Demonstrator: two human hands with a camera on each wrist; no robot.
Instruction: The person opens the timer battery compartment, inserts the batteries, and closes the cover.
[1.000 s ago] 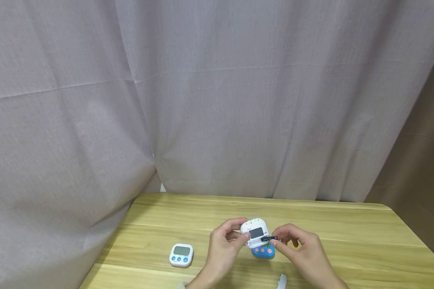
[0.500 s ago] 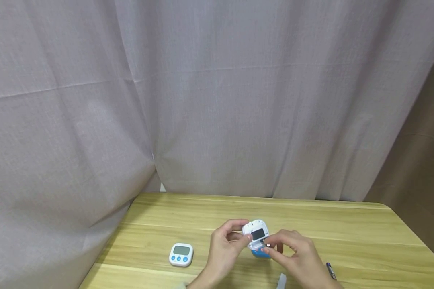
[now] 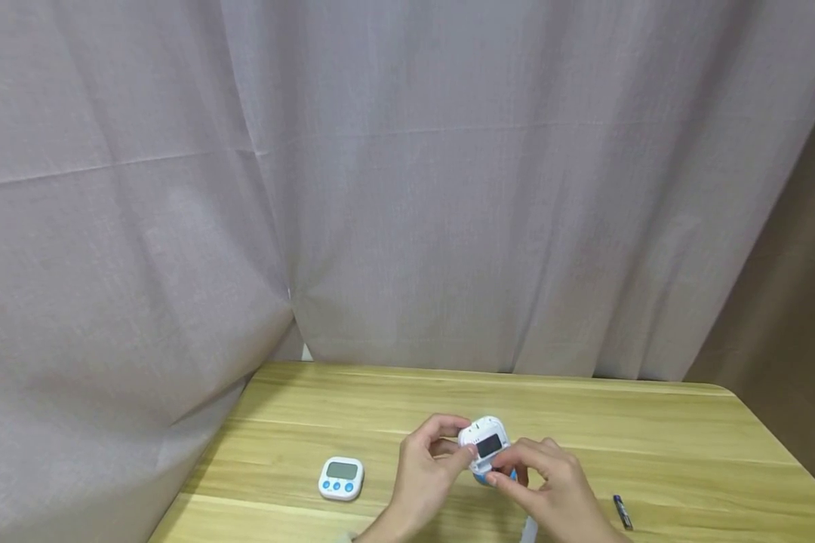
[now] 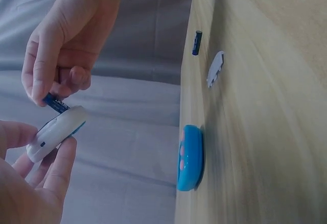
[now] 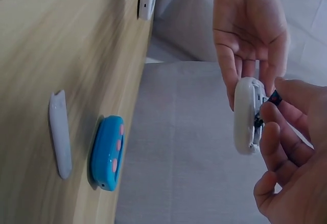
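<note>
Fingers of our left hand (image 3: 424,471) are grasping a white timer (image 5: 244,116) by its side, with the thumb pressing on the back face and other fingers supporting it from underneath. We are holding this timer in the air, above the table (image 3: 584,422) and well apart from it, and it is tilting a little. Its back is facing up toward the head, showing a dark rectangular plate (image 3: 490,446) and, just beside the plate, an open battery slot. Fingers of our right hand (image 3: 550,483) are pinching a small dark blue battery (image 4: 54,103), and one end of it is meeting the open slot. How deep this battery is sitting inside, we cannot tell, because our fingers are covering part of it.

Below the hands, a blue timer (image 5: 107,152) with pinkish buttons is lying on the table with its buttons up; in the head view the white timer and our fingers are hiding most of it. Near it a thin pale strip (image 5: 60,134) is lying, and in the head view our right hand is standing just beside it. To the right of this hand, another battery (image 3: 622,513) is resting on the table. To the left of our left hand, a second timer (image 3: 341,479), white with blue buttons, is lying with its screen up. Behind the table a grey curtain (image 3: 407,188) is hanging in folds.
</note>
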